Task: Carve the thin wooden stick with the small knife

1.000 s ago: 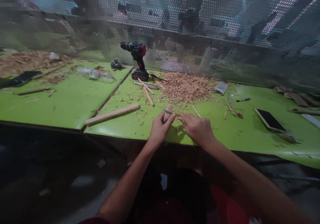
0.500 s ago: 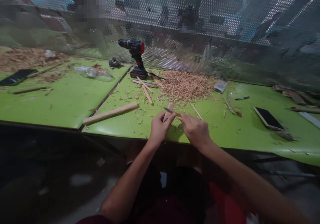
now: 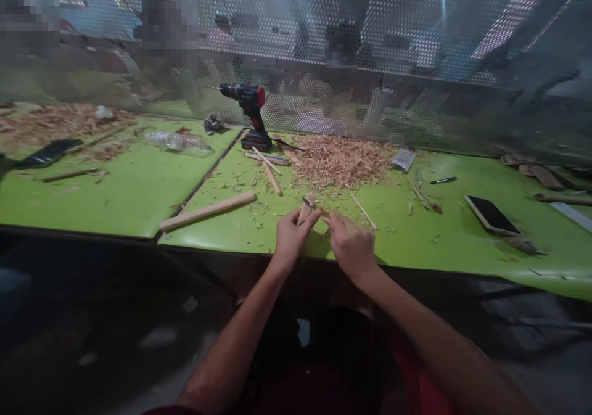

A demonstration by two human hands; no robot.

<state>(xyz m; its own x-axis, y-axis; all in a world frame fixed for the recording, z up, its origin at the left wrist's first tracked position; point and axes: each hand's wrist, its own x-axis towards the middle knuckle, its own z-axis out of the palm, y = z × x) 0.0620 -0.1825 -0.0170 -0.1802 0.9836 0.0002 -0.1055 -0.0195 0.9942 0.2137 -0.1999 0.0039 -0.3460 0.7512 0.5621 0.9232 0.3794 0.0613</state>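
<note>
Near the front edge of the green table [image 3: 407, 248], my left hand [image 3: 292, 235] is closed around a short pale piece of wood [image 3: 306, 208] that points away from me. My right hand [image 3: 350, 242] grips the yellowish handle of a carving knife [image 3: 309, 202], and the blade lies across the wood near its far end. My left thumb rests close to the knife, by the handle. Fingers hide the lower part of the wood and most of the handle.
A cordless drill [image 3: 252, 116] stands behind, beside a heap of wood shavings [image 3: 345, 159]. A round wooden rod [image 3: 208, 210] lies left, thin sticks [image 3: 272, 177] ahead. A plastic bottle [image 3: 178, 142] is farther left; a phone [image 3: 494, 214] lies right. A perforated metal screen [image 3: 296, 88] closes the back.
The view has shifted slightly. Both hands keep their holds, and the knife blade stays across the wood, a little nearer its far end.
</note>
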